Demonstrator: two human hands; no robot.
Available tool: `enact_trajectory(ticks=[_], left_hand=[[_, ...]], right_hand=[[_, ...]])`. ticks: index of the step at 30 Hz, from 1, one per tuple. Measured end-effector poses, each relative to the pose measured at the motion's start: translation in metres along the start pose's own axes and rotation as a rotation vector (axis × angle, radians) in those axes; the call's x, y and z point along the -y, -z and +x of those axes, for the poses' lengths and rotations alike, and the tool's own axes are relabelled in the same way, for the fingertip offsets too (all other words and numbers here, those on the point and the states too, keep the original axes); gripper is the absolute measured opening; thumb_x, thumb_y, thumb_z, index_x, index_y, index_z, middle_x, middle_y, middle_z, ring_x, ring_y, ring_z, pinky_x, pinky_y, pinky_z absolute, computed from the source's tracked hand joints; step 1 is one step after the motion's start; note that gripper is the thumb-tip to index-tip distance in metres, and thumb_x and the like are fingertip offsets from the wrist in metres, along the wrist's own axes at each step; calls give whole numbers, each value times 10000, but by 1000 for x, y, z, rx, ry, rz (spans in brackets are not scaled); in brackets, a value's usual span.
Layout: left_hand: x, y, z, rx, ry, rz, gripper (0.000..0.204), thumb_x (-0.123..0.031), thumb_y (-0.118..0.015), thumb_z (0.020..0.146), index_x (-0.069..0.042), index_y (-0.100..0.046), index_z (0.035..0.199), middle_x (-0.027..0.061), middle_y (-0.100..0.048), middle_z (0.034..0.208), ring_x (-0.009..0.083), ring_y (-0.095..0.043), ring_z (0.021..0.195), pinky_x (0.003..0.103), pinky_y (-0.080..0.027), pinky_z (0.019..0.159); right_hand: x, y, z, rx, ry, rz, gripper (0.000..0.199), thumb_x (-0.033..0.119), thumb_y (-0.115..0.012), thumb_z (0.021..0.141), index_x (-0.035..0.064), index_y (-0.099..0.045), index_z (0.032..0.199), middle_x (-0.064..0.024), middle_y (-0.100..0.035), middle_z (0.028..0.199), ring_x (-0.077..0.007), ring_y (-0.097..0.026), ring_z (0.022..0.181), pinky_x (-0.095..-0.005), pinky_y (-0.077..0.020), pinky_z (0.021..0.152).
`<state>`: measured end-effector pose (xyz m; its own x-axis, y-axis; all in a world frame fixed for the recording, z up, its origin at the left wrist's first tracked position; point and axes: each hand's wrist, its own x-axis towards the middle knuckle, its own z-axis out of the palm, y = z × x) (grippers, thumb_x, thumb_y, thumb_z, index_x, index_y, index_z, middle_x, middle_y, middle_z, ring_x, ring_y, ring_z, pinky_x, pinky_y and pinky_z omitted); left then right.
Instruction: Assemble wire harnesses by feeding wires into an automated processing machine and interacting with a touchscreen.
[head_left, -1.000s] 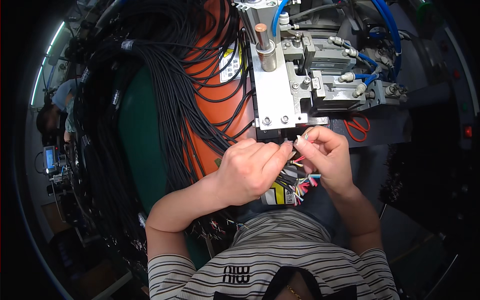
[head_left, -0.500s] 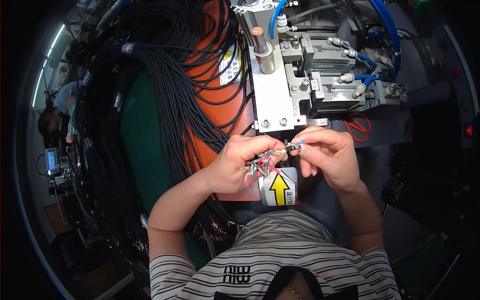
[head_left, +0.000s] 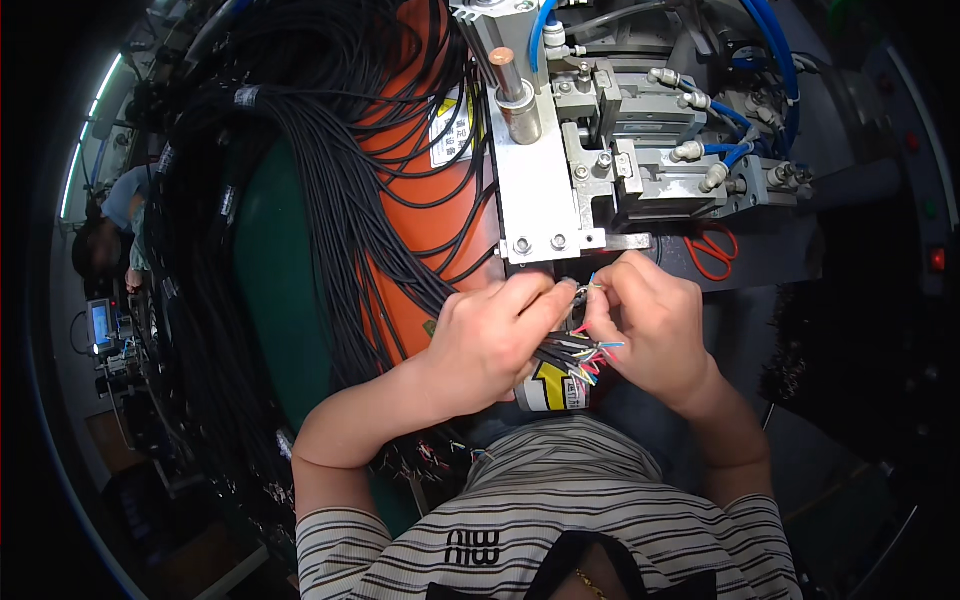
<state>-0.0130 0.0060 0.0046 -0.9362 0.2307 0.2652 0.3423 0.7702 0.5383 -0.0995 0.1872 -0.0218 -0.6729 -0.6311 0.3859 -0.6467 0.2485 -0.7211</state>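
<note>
In front of the machine's metal plate (head_left: 540, 205), my two hands meet at the end of a black cable. My left hand (head_left: 485, 335) is closed around a bunch of black cables (head_left: 565, 352), whose stripped ends fan out below the fingers in red, blue, yellow and white wires (head_left: 592, 372). Thumb and forefinger of that hand also pinch one cable near its tip. My right hand (head_left: 650, 325) pinches the thin coloured wires (head_left: 592, 284) of that cable between thumb and forefinger. Its other fingers are curled.
Long black cables (head_left: 330, 180) drape over an orange surface (head_left: 425, 235) at the left. Pneumatic cylinders with blue hoses (head_left: 740, 150) stand at the back right. Red-handled scissors (head_left: 713, 252) lie right of the plate. A yellow-arrow label (head_left: 550, 395) sits below my hands. Another person (head_left: 120, 215) is far left.
My left hand has turned over and moved slightly right, so the cable bunch now points to the lower right. The right hand has shifted a little and still pinches wires.
</note>
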Motion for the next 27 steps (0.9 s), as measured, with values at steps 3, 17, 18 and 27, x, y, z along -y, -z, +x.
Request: enact_trajectory(ticks=[3,17,18,27], left_hand=[[-2,2,-1,12,-106,233,410,-92,-630,729,39,-639,1118,74,-568,907,195,-603,738,307,-518,575],[1,0,-8,3,-90,134,421,-58,-617,721,92,-616,1115,109,-559,885,232,-597,731,324,-508,591],[0,0,-8,2,-84,139,421,-55,-615,721,94,-615,1115,110,-559,884,233,-597,733,327,-508,591],[-2,4,-6,68,-189,280,493,-115,-672,704,9,-644,1180,72,-526,828,199,-554,676,310,-470,555]], right_hand=[[0,-2,-2,68,-90,-138,74,64,-680,797,36,-615,818,-77,-589,741,-284,-588,531,-371,-465,482],[-1,-10,-12,-9,-39,14,77,-22,-672,826,-22,-610,872,-112,-614,766,-219,-602,529,-312,-459,481],[-1,-11,-12,-23,-24,1,80,-23,-674,825,-23,-613,877,-117,-618,772,-232,-606,537,-317,-462,487],[2,-10,-11,-27,-23,-69,64,50,-662,849,19,-654,904,-76,-621,820,-267,-624,591,-356,-484,519]])
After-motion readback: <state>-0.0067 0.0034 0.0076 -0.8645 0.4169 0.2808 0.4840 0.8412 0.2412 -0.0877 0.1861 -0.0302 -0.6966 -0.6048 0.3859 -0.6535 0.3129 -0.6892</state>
